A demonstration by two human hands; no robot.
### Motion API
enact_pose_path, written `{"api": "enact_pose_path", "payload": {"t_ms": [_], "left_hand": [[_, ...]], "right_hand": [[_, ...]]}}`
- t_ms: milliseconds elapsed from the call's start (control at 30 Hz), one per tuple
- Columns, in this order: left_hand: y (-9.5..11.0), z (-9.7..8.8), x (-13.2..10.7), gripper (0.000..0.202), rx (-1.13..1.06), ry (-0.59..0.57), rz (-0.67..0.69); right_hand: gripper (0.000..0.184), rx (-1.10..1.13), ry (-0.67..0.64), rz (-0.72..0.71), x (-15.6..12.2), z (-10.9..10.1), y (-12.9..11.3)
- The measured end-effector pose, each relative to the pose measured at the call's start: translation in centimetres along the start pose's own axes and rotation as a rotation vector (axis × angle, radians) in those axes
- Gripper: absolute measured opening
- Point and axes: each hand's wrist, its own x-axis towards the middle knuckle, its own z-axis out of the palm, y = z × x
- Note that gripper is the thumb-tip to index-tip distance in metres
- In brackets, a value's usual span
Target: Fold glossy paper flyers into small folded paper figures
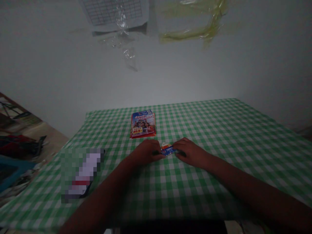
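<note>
Between my two hands is a small folded flyer (167, 150), printed in blue with white lettering and some orange and white above. My left hand (148, 152) pinches its left edge with thumb and fingers. On the opposite edge, the fingers of my right hand (187, 151) are closed in the same way. Parts of the paper are covered by the fingertips. Just beyond my left hand lies a stack of colourful flyers (143, 125), the top one showing a group of people and "89.9".
A green and white checked cloth (219, 130) covers the table. To the left of my left forearm lies a blurred-out phone (87, 172). A pale wall (185, 74) with taped papers rises behind the table. Assorted items (19, 146) sit on the floor at far left.
</note>
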Motion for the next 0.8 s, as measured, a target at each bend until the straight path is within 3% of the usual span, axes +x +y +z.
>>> {"api": "enact_pose_path", "payload": {"t_ms": [200, 400, 667, 800], "left_hand": [[1.4, 1.8, 0.6, 0.037, 0.139, 0.013, -0.106], [1.6, 1.9, 0.6, 0.027, 0.0, 0.049, -0.172], [1.7, 2.0, 0.6, 0.015, -0.181, 0.185, -0.089], [1.8, 1.9, 0.7, 0.029, -0.255, 0.153, -0.086]], "right_hand": [[0.025, 0.061, 0.076, -0.043, 0.3, 0.9, 0.2], [0.021, 0.189, 0.16, 0.051, 0.4, 1.0, 0.4], [0.014, 0.401, 0.229, 0.152, 0.6, 1.1, 0.2], [0.013, 0.361, 0.347, 0.102, 0.7, 1.0, -0.1]]}}
